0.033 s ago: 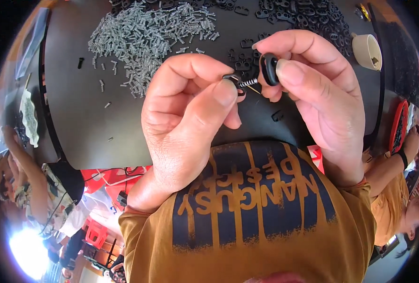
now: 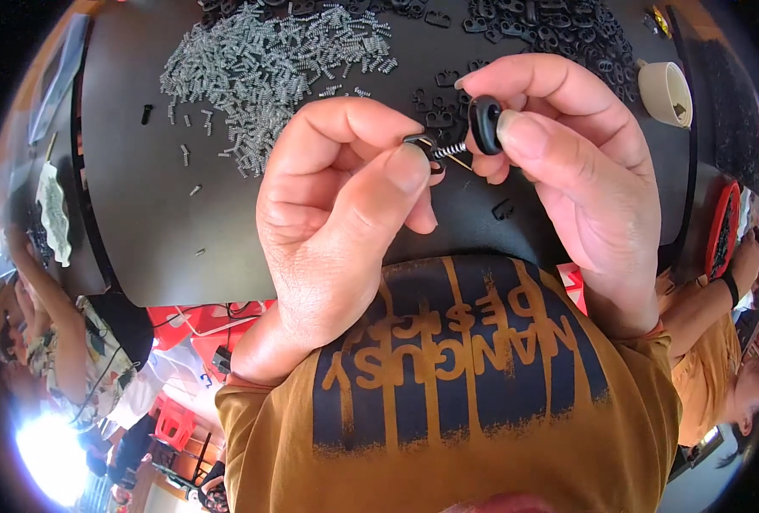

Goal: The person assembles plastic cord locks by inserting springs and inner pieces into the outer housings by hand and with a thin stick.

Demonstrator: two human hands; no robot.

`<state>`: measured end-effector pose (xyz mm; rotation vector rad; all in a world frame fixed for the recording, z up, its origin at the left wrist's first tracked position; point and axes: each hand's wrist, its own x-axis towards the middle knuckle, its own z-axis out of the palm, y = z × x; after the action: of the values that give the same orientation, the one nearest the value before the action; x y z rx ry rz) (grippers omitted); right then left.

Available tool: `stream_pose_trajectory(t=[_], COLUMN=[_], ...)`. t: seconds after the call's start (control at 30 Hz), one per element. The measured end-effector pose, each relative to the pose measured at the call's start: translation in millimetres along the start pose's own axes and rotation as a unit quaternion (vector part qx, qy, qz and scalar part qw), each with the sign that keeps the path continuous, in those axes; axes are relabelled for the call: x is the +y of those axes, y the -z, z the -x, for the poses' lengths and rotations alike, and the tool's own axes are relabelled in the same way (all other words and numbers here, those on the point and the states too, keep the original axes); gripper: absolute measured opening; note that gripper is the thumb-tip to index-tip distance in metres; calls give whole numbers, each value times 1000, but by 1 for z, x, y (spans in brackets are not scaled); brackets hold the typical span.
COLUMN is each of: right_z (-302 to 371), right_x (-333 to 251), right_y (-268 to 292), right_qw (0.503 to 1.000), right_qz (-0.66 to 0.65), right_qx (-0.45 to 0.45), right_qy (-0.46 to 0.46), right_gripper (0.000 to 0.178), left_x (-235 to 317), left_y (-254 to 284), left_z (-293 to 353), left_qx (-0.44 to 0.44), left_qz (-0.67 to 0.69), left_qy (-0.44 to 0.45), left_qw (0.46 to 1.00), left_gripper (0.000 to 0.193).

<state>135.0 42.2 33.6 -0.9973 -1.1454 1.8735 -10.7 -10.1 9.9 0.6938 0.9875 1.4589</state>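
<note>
Between the thumb and fingers of my left hand [image 2: 337, 205] is a small black plastic piece with a hole [image 2: 438, 166]. A short coil spring [image 2: 451, 150] sticks out from it to the right, and a thin brass-coloured pin [image 2: 460, 162] shows beside the spring. My right hand [image 2: 593, 162] pinches a rounded black plastic oval piece [image 2: 485, 125] by its right side. This oval faces the spring's free end and sits very close to it; whether they touch I cannot tell. Both hands are raised above the dark table.
Loose coil springs [image 2: 243, 77] lie heaped at the far left of the table [image 2: 157, 231]. Black plastic parts [image 2: 559, 34] cover the far right, near a beige cup [image 2: 657, 90]. Another person's forearm [image 2: 743, 261] is beside a red tray [image 2: 725, 227]; someone else sits at the left.
The black oval piece in my right hand has shifted very slightly to the left and turned a little. My left hand is almost still.
</note>
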Motion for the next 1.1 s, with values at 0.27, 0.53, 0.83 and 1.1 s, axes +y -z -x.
stream_pose_trajectory(t=[0.27,0.53,0.83,1.1], right_z=[2,1,6,5], right_x=[3,10,5,11], right_y=[8,16,12,18], right_qw=[1000,997,998,998], right_qz=[-4,-11,-53,-59], right_qx=[-28,-50,-10,-34], right_qy=[9,53,-20,10], right_gripper=[25,16,14,16], left_x=[-5,-5,-7,-9], left_y=[-3,-4,-5,-6], left_z=[0,0,0,1], left_qx=[3,7,12,22], left_qz=[-15,-14,-11,-39], left_qy=[-24,-14,2,7], left_qw=[1000,1000,1000,999], left_gripper=[10,10,12,17])
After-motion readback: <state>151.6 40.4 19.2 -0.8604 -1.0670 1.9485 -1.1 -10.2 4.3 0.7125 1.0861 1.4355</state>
